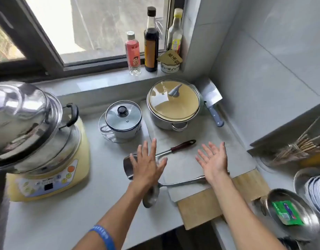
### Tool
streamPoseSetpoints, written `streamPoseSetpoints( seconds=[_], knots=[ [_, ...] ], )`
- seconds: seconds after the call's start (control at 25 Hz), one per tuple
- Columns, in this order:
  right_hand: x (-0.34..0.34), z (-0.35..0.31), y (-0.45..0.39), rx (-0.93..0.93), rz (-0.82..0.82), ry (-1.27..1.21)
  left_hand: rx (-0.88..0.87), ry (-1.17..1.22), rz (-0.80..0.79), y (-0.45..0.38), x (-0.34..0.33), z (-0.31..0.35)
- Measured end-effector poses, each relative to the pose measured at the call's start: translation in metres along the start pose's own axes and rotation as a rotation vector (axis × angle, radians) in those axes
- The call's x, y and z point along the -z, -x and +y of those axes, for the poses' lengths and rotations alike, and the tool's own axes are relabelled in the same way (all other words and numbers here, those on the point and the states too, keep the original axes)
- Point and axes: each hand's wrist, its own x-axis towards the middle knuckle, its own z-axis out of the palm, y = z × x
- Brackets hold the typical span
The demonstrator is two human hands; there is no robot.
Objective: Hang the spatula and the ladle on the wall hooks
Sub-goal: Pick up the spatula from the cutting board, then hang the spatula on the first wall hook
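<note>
The ladle (173, 185) lies on the counter (69, 217), its bowl partly under the left arm. The spatula (166, 152) lies just behind it. Both look hard, shiny and maybe slippery. The spatula's dark handle looks best to grab. The left hand (147, 164) and right hand (214, 159) are spread flat, holding nothing.

Countertop (105, 186) with ladle (152, 195), spatula (164, 153)
</note>
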Motion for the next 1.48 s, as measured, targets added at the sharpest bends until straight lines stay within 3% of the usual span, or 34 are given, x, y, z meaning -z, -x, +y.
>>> streamPoseSetpoints(
  seconds=[0.16,0.28,0.48,0.76,0.88,1.0,1.2,1.48],
  knots=[
    [-0.015,-0.002,-0.081,-0.040,0.096,-0.074,0.223,-0.087,-0.020,-0.032,-0.035,-0.008],
    [-0.013,0.014,-0.110,-0.076,0.019,-0.174,0.376,0.008,-0.091,-0.040,-0.057,-0.020],
    [-0.014,0.033,-0.111,-0.200,-0.124,-0.242,0.314,0.072,-0.144,-0.038,-0.063,-0.028],
    [-0.057,0.087,-0.073,-0.447,-0.323,-0.051,0.210,-0.062,-0.152,-0.029,-0.053,-0.030],
    [-0.075,0.086,-0.053,-0.358,-0.370,0.003,0.166,-0.090,-0.077,-0.022,-0.037,-0.029],
    [-0.078,0.051,-0.026,-0.232,-0.439,0.018,0.004,-0.063,0.072,-0.007,-0.010,-0.018],
    [-0.095,-0.048,0.023,0.032,-0.477,0.060,-0.242,-0.046,0.180,-0.013,0.041,0.031],
    [-0.129,-0.229,0.065,0.359,-0.420,0.152,-0.530,0.053,0.337,-0.073,0.118,0.167]
  ],
)
